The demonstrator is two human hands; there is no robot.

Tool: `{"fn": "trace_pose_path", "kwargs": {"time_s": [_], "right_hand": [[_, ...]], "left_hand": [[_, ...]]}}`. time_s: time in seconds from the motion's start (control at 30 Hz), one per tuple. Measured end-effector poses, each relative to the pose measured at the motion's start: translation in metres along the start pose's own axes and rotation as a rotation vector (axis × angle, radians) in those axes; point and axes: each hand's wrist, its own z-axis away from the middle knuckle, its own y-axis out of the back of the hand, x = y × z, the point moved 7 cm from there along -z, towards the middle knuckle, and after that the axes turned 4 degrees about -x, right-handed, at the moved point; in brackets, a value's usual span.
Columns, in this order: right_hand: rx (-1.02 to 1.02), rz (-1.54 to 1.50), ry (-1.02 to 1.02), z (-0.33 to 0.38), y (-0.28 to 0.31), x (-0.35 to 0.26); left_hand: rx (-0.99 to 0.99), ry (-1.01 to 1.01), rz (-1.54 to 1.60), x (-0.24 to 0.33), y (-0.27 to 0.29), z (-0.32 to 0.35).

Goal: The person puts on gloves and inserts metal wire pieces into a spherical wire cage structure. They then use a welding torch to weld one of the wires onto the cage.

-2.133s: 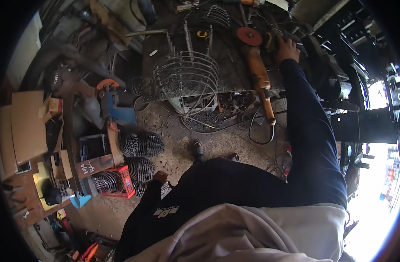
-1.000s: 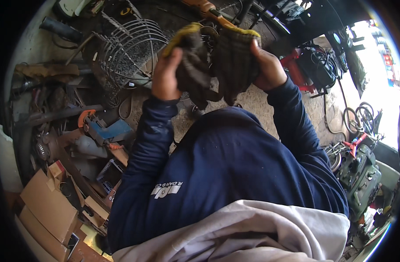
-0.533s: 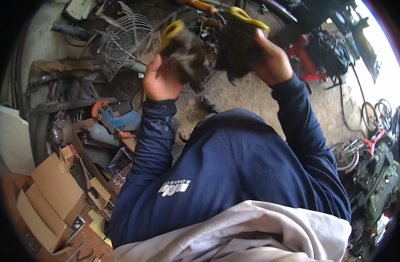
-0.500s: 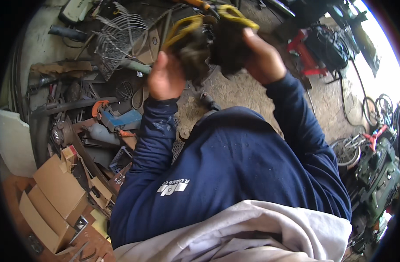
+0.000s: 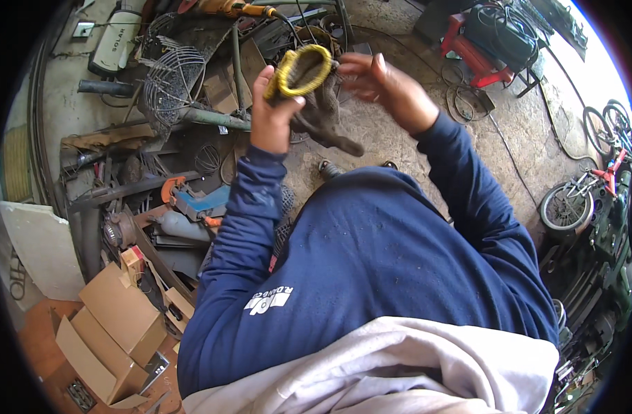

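In my left hand (image 5: 271,114) is a dark, soiled work glove (image 5: 327,124) with a yellow cuff. My thumb and fingers close on the cuff's left side, and its round opening faces up. The glove's dark fingers hang down over the floor. A second strip of yellow shows by my left fingers; whether it belongs to another glove I cannot make out. Just right of the cuff is my right hand (image 5: 399,96), its fingers stretched toward the glove and apart, gripping nothing that I can see.
Beyond the gloves lies an orange power tool (image 5: 236,8). Wire fan guards (image 5: 174,79) and a green metal frame (image 5: 212,119) stand at left, above tools and an open cardboard box (image 5: 112,314). A red-and-black machine (image 5: 495,48) and a bicycle (image 5: 568,207) are at right.
Half a second ago both hands held dark, yellow-cuffed gloves farther up the view. Now the left hand grips a cuff, and the right hand is off with fingers spread. The view has shifted.
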Motion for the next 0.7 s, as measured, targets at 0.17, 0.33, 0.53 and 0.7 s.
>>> {"fn": "trace_pose_path", "kwargs": {"time_s": [0.17,0.33,0.53,0.7], "right_hand": [[0.208,0.043,0.009,0.002,0.053,-0.019],[0.113,0.168,-0.007,-0.016,0.035,-0.021],[0.087,0.408,-0.061,-0.045,-0.001,-0.026],[0.199,0.252,-0.228,-0.007,-0.025,-0.024]], "left_hand": [[-0.085,0.184,0.340,0.008,0.017,-0.016],[-0.227,0.168,0.237,0.013,0.022,-0.009],[-0.432,0.161,-0.014,0.006,0.020,-0.002],[-0.116,0.029,-0.133,0.012,0.028,0.017]]}}
